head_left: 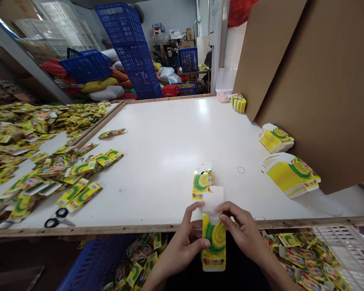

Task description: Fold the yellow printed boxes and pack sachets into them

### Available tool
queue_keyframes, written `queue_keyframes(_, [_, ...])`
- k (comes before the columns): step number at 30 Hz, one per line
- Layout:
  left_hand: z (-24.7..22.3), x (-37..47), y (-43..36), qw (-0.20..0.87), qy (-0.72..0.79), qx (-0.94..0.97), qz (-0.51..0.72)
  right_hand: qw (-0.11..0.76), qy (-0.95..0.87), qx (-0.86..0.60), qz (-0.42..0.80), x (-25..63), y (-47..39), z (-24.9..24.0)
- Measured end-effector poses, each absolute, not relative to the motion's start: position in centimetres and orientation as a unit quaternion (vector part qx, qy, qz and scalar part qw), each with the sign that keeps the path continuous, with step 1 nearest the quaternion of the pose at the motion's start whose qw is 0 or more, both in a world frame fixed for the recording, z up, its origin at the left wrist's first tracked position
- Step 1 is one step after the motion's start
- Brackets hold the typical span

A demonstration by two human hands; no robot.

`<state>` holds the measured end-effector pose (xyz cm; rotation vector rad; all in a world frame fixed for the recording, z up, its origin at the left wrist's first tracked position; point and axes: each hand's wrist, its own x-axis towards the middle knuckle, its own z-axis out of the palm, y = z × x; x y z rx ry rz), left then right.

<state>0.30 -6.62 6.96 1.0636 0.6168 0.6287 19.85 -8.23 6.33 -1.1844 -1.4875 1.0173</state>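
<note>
A yellow-green printed carton [215,246] with a white flap raised at its top end is held between my two hands, at the table's front edge. My left hand [186,238] grips it from the left, thumb on the printed face. From the right, my right hand [241,226] pinches its upper part near the white flap. Just beyond, on the tabletop, lies another carton [200,184] with the same swirl print, partly hidden behind the raised flap.
Stacks of flat cartons [291,173] lean along a cardboard sheet [327,89] at right. Scissors [59,218] and many folded cartons [81,194] lie left. A blue crate [87,262] and a white crate [346,246] sit below the table edge.
</note>
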Motion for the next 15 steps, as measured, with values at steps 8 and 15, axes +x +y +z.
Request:
queue_keyframes(8, [6.8, 0.7, -6.4, 0.741, 0.323, 0.508, 0.298, 0.499, -0.632, -0.467, 0.366, 20.7, -8.3, 6.0])
queue_keyframes(15, [6.6, 1.5, -6.8, 0.707, 0.349, 0.524, 0.322, 0.384, -0.590, -0.538, 0.463, 20.0, -8.6, 6.4])
